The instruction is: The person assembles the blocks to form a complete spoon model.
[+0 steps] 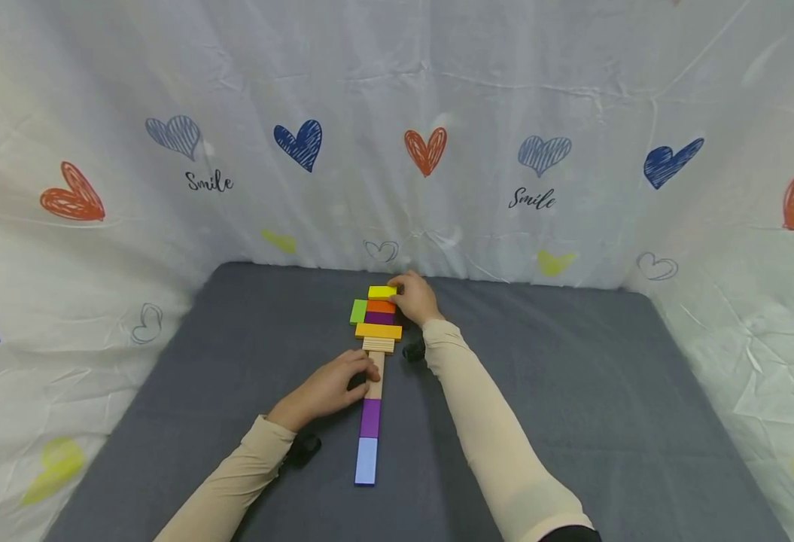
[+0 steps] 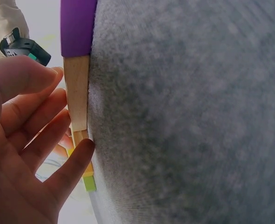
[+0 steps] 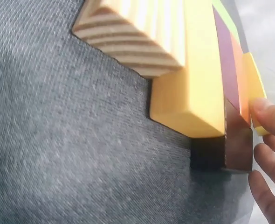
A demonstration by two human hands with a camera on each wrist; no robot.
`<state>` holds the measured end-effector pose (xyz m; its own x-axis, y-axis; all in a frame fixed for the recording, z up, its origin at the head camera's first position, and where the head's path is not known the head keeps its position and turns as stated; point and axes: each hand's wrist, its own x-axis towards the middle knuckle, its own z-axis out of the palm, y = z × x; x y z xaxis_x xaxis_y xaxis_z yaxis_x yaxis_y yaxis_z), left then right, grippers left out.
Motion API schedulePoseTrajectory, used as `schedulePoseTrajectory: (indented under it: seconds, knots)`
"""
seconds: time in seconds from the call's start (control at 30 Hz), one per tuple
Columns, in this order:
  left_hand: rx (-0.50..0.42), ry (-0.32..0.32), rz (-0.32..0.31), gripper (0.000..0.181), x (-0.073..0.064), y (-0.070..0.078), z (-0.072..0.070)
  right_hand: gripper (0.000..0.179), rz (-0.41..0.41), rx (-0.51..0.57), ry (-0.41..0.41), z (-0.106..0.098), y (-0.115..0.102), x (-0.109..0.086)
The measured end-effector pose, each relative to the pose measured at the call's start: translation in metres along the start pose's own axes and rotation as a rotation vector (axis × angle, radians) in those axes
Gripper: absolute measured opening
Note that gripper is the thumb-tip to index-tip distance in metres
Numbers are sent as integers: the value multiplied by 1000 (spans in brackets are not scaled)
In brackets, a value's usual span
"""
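My right hand [image 1: 418, 299] pinches a yellow block [image 1: 381, 293] at its right end, at the far end of a row of wooden blocks. Just nearer lie an orange block [image 1: 381, 306] and a purple one [image 1: 379, 318], with a green block [image 1: 358, 312] on their left. A yellow-orange block [image 1: 378, 331] lies crosswise before them, touching a ridged plain wood block [image 1: 378, 345]. My left hand [image 1: 332, 384], fingers loosely bent, is beside a smooth plain wood block [image 2: 77, 93]; its fingers look spread in the left wrist view.
The row continues toward me with a purple block [image 1: 370, 418] and a light blue block [image 1: 366, 461]. Grey cloth [image 1: 546, 376] covers the table, and a white curtain [image 1: 478, 90] printed with hearts hangs behind and at both sides.
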<state>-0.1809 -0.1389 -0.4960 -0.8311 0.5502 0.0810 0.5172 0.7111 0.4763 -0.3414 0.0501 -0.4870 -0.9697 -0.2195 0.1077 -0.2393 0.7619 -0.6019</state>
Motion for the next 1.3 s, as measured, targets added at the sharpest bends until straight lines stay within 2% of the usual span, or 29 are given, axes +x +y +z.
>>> schedulePoseTrajectory:
  seconds: [0.57, 1.3]
  knots:
    - [6, 0, -2, 13, 1, 0, -2, 27, 29, 69, -54, 4, 7, 1]
    - [14, 0, 14, 13, -1, 1, -3, 27, 152, 152, -2, 9, -4, -6]
